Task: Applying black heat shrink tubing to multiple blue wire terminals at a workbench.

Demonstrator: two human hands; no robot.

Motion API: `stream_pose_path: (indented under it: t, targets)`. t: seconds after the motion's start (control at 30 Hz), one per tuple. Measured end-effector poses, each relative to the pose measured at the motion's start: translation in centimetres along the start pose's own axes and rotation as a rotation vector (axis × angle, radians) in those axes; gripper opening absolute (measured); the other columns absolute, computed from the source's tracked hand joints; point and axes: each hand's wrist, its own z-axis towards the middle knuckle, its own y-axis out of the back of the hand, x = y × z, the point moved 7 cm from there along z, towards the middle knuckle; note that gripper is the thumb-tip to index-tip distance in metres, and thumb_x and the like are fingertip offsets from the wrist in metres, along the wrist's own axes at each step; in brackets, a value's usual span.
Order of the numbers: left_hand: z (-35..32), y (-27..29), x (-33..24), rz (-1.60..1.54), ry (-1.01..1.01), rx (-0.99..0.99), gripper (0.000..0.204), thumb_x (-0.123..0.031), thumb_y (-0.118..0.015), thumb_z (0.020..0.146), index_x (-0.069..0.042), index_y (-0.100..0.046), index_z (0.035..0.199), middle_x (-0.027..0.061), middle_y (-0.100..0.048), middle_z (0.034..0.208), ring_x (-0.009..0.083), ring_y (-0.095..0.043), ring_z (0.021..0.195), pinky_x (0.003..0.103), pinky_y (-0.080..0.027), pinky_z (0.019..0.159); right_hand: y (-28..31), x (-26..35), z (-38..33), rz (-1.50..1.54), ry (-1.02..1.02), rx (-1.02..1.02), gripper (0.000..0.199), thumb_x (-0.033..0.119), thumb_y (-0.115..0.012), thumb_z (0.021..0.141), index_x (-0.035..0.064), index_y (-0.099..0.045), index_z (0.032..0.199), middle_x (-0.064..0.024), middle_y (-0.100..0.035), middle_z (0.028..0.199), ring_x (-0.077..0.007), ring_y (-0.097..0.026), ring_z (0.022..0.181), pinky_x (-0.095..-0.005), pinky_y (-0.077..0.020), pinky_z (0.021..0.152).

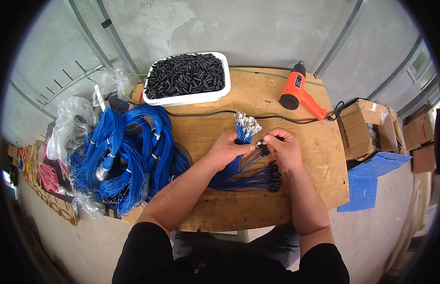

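Observation:
My left hand is closed around a bundle of blue wires, whose silver metal terminals stick up above the fist. Just to its right, my right hand pinches a small black sleeve at the end of a wire. From under my hands the wires run down and right across the table, ending in a cluster of black-sleeved tips. Large coils of blue wire, tied with white bands, lie piled left of my left forearm.
A white tub full of short black tubes sits at the back of the wooden table. An orange heat gun lies back right, near a black cord. Cardboard boxes and a blue sheet are beyond the right edge.

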Motion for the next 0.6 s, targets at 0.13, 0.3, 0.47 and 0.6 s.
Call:
stream_pose_path:
  t: [0.13, 0.3, 0.47, 0.6]
  targets:
    - [0.0, 0.0, 0.0, 0.011, -0.005, 0.001, 0.013, -0.008, -0.073, 0.084, 0.001, -0.066, 0.090, 0.0037, -0.064, 0.078, 0.0109, -0.058, 0.068, 0.025, -0.046, 0.064, 0.0, -0.2, 0.0, -0.013, -0.003, 0.002, 0.009, 0.009, -0.072, 0.089, 0.0016, -0.068, 0.090, -0.0036, -0.067, 0.075, -0.0026, -0.045, 0.054, -0.0178, -0.0319, 0.047]
    - [0.0, -0.3, -0.3, -0.013, -0.007, 0.002, 0.015, -0.008, -0.074, 0.085, 0.002, -0.066, 0.091, 0.0048, -0.064, 0.077, 0.0113, -0.058, 0.067, 0.025, -0.046, 0.064, 0.0, -0.2, 0.1, 0.001, -0.013, -0.009, 0.008, 0.007, -0.073, 0.087, 0.0000, -0.069, 0.088, 0.0004, -0.063, 0.071, -0.0028, -0.044, 0.056, -0.0190, -0.0321, 0.050]
    - [-0.1, -0.5, -0.5, -0.146, -0.009, -0.054, 0.016, -0.008, -0.074, 0.086, 0.003, -0.065, 0.093, 0.0056, -0.064, 0.076, 0.0118, -0.058, 0.066, 0.025, -0.046, 0.062, 1.2, 0.0, 0.4, 0.032, 0.021, -0.059, 0.012, 0.011, -0.072, 0.090, -0.0007, -0.068, 0.091, -0.0011, -0.063, 0.072, -0.0041, -0.044, 0.055, -0.0194, -0.0309, 0.047]
    - [0.0, 0.0, -0.4, -0.077, -0.017, -0.060, 0.014, -0.006, -0.073, 0.086, 0.004, -0.065, 0.093, 0.0054, -0.063, 0.076, 0.0120, -0.058, 0.066, 0.025, -0.045, 0.062, 0.9, -0.7, 0.4, 0.270, -0.186, 0.018, 0.021, 0.019, -0.067, 0.094, -0.0020, -0.065, 0.098, -0.0047, -0.065, 0.077, -0.0055, -0.044, 0.056, -0.0183, -0.0296, 0.045]
